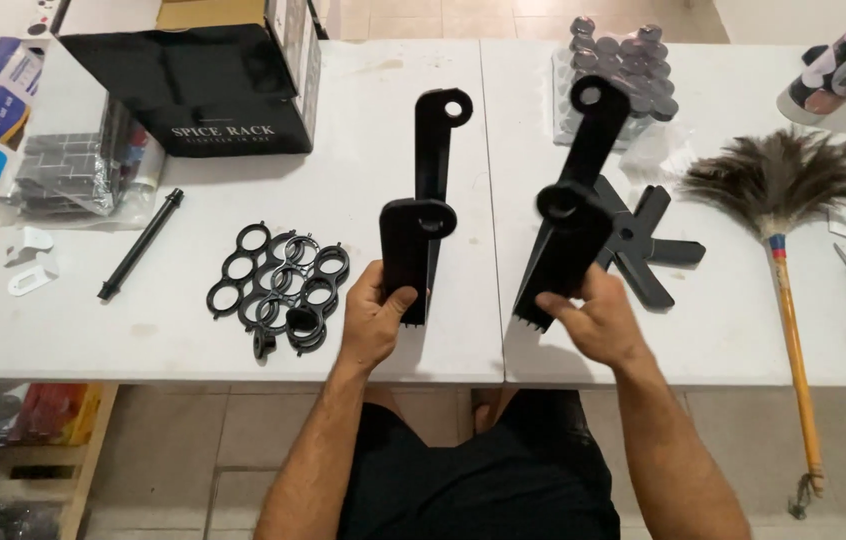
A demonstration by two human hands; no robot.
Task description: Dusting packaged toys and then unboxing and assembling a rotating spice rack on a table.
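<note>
On the bench, two white tables butted: worktop point(193, 330), smooth laminate, kit spread loose.
Carton: black box point(203, 85), glossy, flaps open, far left.
Duster: feather duster point(778, 190), brown plume, long wooden handle, right side.
Bracket, L: black flat bracket point(421, 215), matte plastic, two long pcs w/ round eyelet ends; lower end gripped in left hand point(375, 318), fingers clenched round it, held above table edge.
Bracket, R: second black bracket point(573, 215), same make, toothed lower end; right hand point(598, 318) grasping it near bottom, tilted.
Hub: black star-shaped base point(648, 245), flat spokes, lying behind R bracket.
Rings: black ring clusters point(278, 285), thin plastic loops, piled by L hand.
Rod: black rod point(140, 245), slim, lying apart.
Jars: tray of dark-lidded jars point(623, 70), still wrapped.
Progress: early, by the look; brackets in hand, nothing joined to hub, rings, rod and jars unused.
</note>
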